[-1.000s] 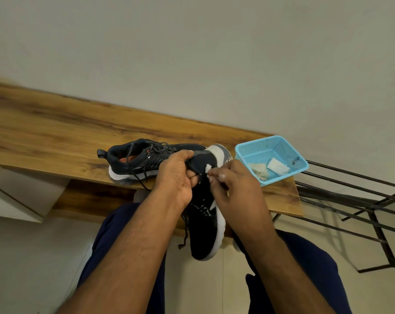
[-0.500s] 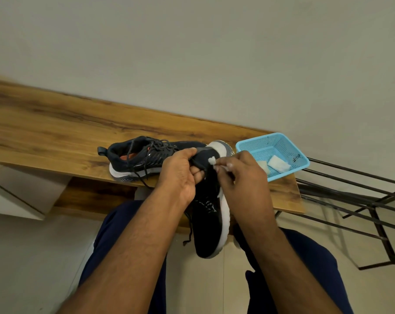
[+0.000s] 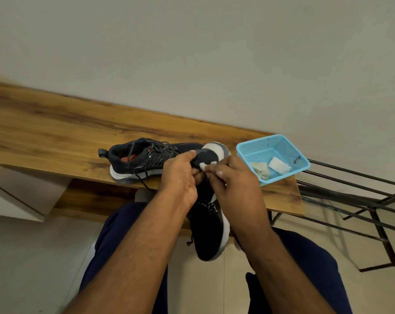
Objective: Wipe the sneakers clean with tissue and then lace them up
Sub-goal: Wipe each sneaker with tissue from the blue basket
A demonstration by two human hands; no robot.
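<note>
A black sneaker with a white sole (image 3: pixel 211 232) hangs over my lap, one end up at the table edge and the other pointing down toward me. My left hand (image 3: pixel 180 177) grips its upper end. My right hand (image 3: pixel 232 180) pinches a small white piece of tissue (image 3: pixel 203 165) against that end of the shoe. The second black sneaker (image 3: pixel 144 159) lies on its sole on the wooden table (image 3: pixel 56 141), laces loose, just behind my left hand.
A light blue plastic basket (image 3: pixel 255 147) sits at the table's right end and holds two crumpled tissues (image 3: pixel 279 165). A black metal rack (image 3: pixel 362 200) stands to the right of the table. My knees in dark blue trousers are below.
Both hands and the held sneaker have shifted slightly up toward the table edge. The tissue has moved a little along the shoe's upper end.
</note>
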